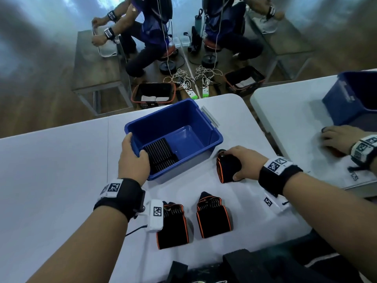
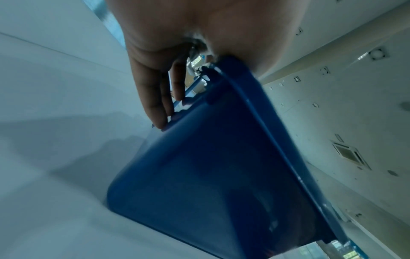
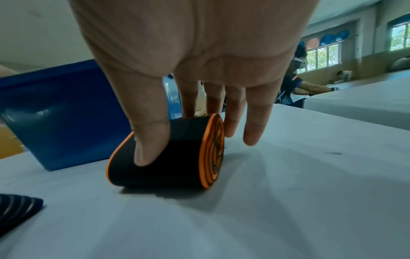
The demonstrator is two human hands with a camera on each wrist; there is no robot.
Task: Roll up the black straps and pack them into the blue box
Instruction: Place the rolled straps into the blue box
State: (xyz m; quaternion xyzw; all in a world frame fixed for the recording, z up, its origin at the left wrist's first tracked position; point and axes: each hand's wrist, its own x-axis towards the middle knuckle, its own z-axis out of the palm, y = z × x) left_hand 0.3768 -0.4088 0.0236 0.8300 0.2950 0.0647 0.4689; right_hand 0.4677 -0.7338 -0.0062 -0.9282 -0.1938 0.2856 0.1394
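The blue box [image 1: 212,137] stands on the white table [image 1: 51,170], and black straps [image 1: 161,155] lie in its near left corner. My left hand [image 1: 132,158] grips the box's near left rim, thumb inside; the left wrist view shows the fingers [image 2: 155,105] down the outer wall of the blue box [image 2: 210,175]. My right hand [image 1: 242,160] holds a rolled black strap with orange edges [image 1: 227,170] on the table right of the box. In the right wrist view the thumb [image 3: 150,140] and fingers pinch that roll [image 3: 177,157].
Two more folded black straps with orange trim [image 1: 173,227] [image 1: 213,218] lie near the table's front edge. A second white table [image 1: 285,111] at right carries another blue box [image 1: 355,94] and another person's hand [image 1: 338,139]. Baskets and cables sit on the floor beyond.
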